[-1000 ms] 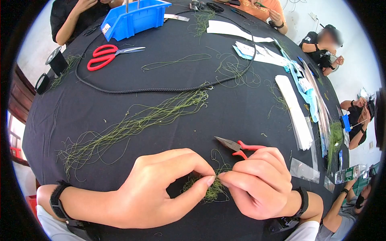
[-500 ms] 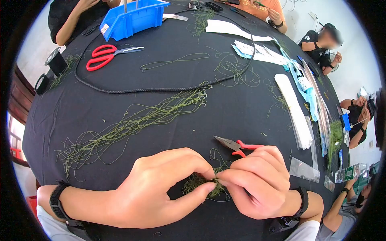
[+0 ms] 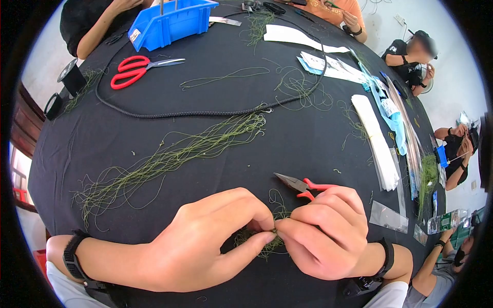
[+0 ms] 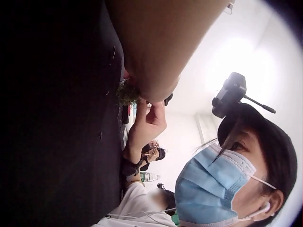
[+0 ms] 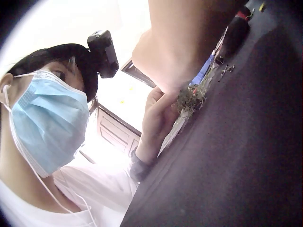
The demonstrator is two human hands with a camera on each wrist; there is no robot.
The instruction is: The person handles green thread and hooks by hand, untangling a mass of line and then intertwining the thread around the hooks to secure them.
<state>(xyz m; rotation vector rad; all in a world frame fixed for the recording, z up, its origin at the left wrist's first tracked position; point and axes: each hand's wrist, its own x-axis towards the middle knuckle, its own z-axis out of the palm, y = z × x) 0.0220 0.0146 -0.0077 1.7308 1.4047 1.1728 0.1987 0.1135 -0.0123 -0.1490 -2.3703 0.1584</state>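
Note:
In the head view a tangle of thin green cord (image 3: 268, 250) lies close under my fingertips near the table's front. My left hand (image 3: 205, 244) bends thumb and forefinger toward each other and pinches a strand of it. Fingers curled, my right hand (image 3: 326, 233) pinches the cord right beside the left fingertips. The exact spot of the pinch is mostly hidden by the fingers. Just beyond the right hand lie pliers (image 3: 295, 183) with red handles, partly covered by it. Both wrist views show the green tangle (image 4: 127, 93) (image 5: 190, 100) below the hands.
A long bundle of green cords (image 3: 174, 154) stretches across the left middle. Behind it are a black braided rope (image 3: 205, 115), red-handled scissors (image 3: 131, 72) and a blue bin (image 3: 174, 28). White strips (image 3: 375, 143) and clear bags (image 3: 389, 218) lie rightward. Other people sit around the table.
My right hand has shifted slightly left. My left thumb and forefinger have parted a little at the tips. Pliers and cord bundle stay in place.

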